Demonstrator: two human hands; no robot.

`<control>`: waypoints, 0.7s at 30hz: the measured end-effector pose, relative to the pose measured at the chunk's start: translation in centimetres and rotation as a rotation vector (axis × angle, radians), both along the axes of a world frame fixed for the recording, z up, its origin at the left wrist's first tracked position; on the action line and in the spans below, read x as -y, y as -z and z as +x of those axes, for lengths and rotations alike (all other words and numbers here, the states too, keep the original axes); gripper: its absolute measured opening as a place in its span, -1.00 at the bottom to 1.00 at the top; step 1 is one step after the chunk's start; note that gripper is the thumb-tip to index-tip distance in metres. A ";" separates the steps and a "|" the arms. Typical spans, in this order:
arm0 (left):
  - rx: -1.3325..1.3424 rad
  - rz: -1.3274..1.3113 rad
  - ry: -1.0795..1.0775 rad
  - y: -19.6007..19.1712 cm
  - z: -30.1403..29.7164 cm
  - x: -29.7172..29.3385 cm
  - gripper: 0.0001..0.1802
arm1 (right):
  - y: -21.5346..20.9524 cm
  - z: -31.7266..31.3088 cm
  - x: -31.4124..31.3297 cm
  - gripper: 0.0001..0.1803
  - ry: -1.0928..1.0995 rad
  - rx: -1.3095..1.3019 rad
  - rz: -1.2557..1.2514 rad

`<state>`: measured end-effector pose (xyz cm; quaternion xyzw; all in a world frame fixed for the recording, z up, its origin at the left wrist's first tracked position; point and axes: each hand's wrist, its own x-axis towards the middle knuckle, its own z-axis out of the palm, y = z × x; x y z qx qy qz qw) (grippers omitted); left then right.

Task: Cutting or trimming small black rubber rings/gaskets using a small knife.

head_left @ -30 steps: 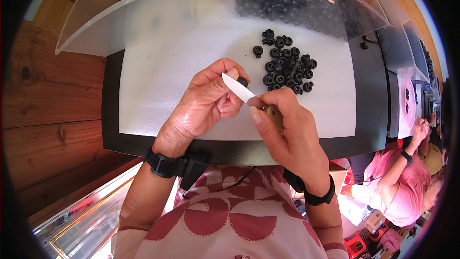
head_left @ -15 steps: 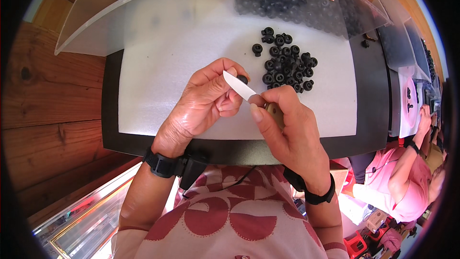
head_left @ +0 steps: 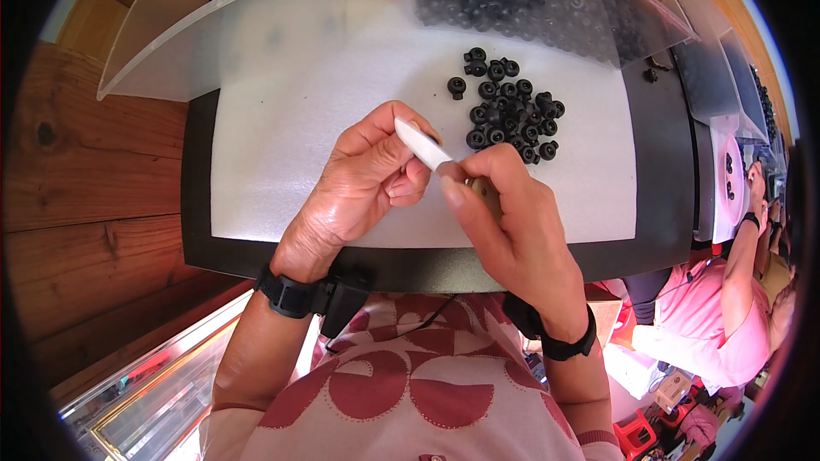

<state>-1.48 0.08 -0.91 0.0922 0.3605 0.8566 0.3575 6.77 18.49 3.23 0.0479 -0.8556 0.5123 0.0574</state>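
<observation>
- The knife blade (head_left: 418, 142) lies across the left fingertips, above the white sheet (head_left: 290, 171); its flat catches the light, and I cannot tell whether the edge touches anything.
- A small black piece (head_left: 433, 136) seems to sit at those fingertips, nearly all hidden by the blade; tilting the knife a little would bring the contact point into sight.
- The left hand (head_left: 367, 166) has thumb and forefinger pinched narrow, apparently on that piece, with the other fingers curled. A firm pinch set well back from the edge should be safest, since something small and round could roll.
- The right hand (head_left: 521, 222) is closed around the knife's tan handle (head_left: 484, 193), thumb and forefinger near the base of the blade. That short grip should suit small, light strokes from the fingers rather than the arm.
- Just beyond the hands is a pile of black pieces (head_left: 511, 118), with a single piece (head_left: 457, 87) just beside it; keeping the strokes short of them would avoid scattering.
- Farther out, a clear bin (head_left: 512, 4) holds many more, well away from the blade.
</observation>
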 end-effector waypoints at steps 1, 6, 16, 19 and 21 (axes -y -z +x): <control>-0.004 -0.044 0.011 -0.2 0.1 0.0 -0.77 | 0.2 -0.2 -0.1 -0.83 0.019 0.011 0.018; 0.003 -0.050 -0.013 -0.4 0.0 0.0 -0.75 | -0.4 -0.3 0.1 -0.81 0.091 -0.067 -0.105; -0.011 -0.112 0.001 -1.4 0.4 -0.2 -0.77 | -0.5 -1.8 1.0 -0.66 0.029 0.068 -0.246; -0.081 -0.095 0.030 -1.4 0.4 0.2 -0.76 | -0.8 -2.1 1.5 -0.65 0.027 0.117 -0.274; -0.119 -0.089 0.048 -2.0 0.5 0.2 -0.74 | -1.2 -2.1 1.2 -0.68 0.006 0.133 -0.302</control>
